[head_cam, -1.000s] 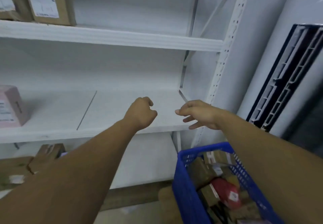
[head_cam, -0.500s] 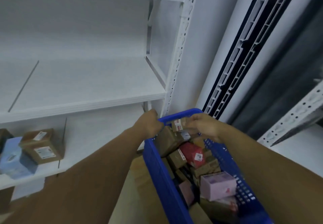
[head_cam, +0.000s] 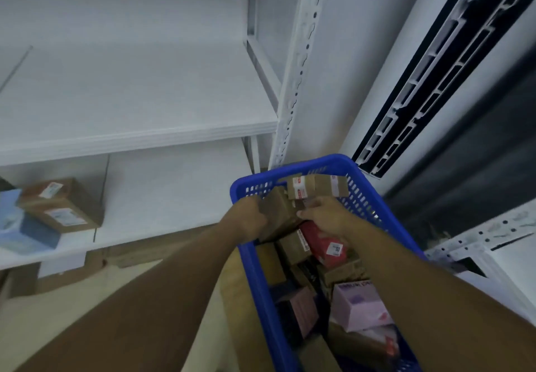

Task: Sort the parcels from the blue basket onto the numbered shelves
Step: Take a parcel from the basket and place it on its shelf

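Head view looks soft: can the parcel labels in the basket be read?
Head view: dim, bluish, no glare; motion blur smears the red parcel's label and the cardboard parcel's edges, so no print reads reliably; wide-angle distortion bows the shelf upright.

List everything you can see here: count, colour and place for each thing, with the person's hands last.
basket: one, blue, lower right
big box: one, brown, basket's far end, between the hands
labelled box: one, brown, behind big box
red parcel: one, red, mid-basket
pink box: one, pink, basket's near part
other parcels: several, mostly brown, in basket
brown box: one, brown, lower shelf, left
blue box: one, blue, beside brown box
shelves: two, white, left
hands: left hand grips big box, right hand holds its other side
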